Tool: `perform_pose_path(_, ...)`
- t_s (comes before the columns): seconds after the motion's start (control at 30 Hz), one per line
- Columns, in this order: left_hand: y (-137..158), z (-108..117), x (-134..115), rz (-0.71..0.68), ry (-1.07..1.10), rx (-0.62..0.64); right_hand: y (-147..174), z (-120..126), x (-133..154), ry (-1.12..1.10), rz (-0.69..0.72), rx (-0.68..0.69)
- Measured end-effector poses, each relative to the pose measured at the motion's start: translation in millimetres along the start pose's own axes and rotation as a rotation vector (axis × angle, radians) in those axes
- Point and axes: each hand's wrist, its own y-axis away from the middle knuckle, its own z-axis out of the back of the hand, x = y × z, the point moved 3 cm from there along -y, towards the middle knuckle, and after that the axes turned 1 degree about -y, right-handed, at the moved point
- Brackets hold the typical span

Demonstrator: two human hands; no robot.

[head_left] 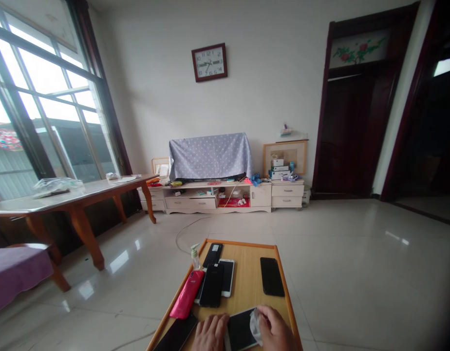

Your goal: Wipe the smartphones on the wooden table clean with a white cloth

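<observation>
A white-framed smartphone [240,329] with a dark screen lies near the front of the small wooden table [247,258]. My left hand [210,333] rests at its left edge, fingers stretched out and lying flat. Closed around a pale cloth [255,326], my right hand [275,331] presses it on the right side of the screen. To the left are a black phone [211,285], a white phone [228,278] partly under it, and a pink phone [188,295]. Another dark phone [177,333] lies beside my left hand, and a black phone [271,276] lies at the right.
A clear pump bottle [195,257] stands at the table's left edge, near another black phone [213,254]. Beyond the tiled floor is a low white cabinet [190,202] with a cloth-draped object [210,157]. A long table [101,189] is on the left by the windows.
</observation>
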Motion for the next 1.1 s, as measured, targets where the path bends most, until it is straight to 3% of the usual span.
perform_pose_path(0.1,4,8,-3,-0.001,0.060,0.023,5,-7,-2,0.157,0.063,-0.010)
perform_pose_path(0.23,9,9,-3,0.045,0.086,0.049,15,-18,3,0.414,0.181,0.075)
perform_pose_path(0.43,22,15,-3,0.059,0.129,-0.011,35,-31,8,0.665,0.418,0.068)
perform_pose_path(0.53,30,22,-3,0.045,0.143,-0.031,45,-43,9,0.778,0.468,0.138)
perform_pose_path(0.67,33,23,1,0.043,0.141,-0.030,53,-56,10,0.890,0.384,0.335)
perform_pose_path(0.77,30,20,5,0.042,0.137,-0.024,50,-57,13,0.912,0.312,0.393)
perform_pose_path(0.93,24,13,13,0.041,0.164,0.013,37,-50,18,0.973,0.232,0.377)
perform_pose_path(1.1,22,12,15,0.038,0.146,-0.010,32,-46,22,1.045,0.069,0.263)
